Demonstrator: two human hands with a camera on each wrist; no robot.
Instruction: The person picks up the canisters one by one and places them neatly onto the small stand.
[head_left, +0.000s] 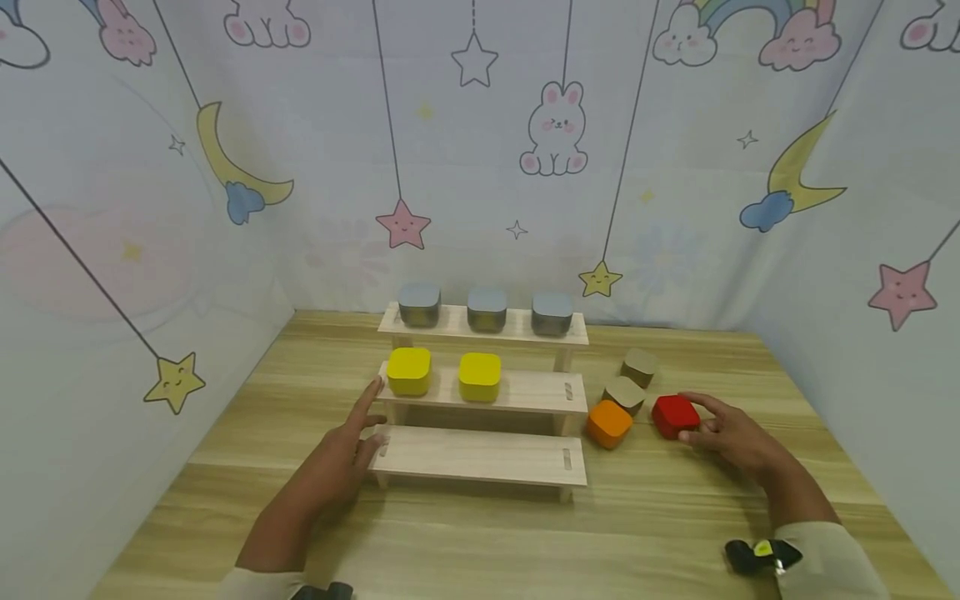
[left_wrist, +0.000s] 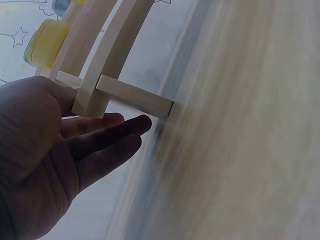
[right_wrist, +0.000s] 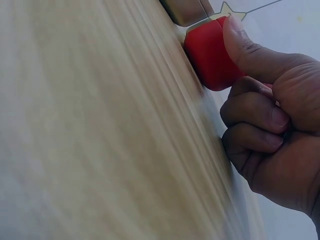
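Note:
A three-step wooden rack (head_left: pixel 480 455) stands on the table. My left hand (head_left: pixel 341 462) is at its left end, index finger reaching to the middle step and thumb at the lowest one. From the left wrist view, the fingers of the left hand (left_wrist: pixel 75 145) extend fairly straight beside the rack's end (left_wrist: pixel 90 100). With thumb and index finger, my right hand (head_left: pixel 738 442) pinches a red rounded block (head_left: pixel 675 416) right of the rack. In the right wrist view the thumb lies on the red block (right_wrist: pixel 210 55) and the other visible fingers curl into the palm.
Grey blocks (head_left: pixel 487 310) line the top step. Two yellow blocks, one at the left (head_left: pixel 409 371) and one near the centre (head_left: pixel 480 377), sit on the middle step. An orange block (head_left: pixel 609 423) and two beige-topped blocks (head_left: pixel 625 395) lie between rack and right hand. Patterned curtains (head_left: pixel 480 167) enclose the table.

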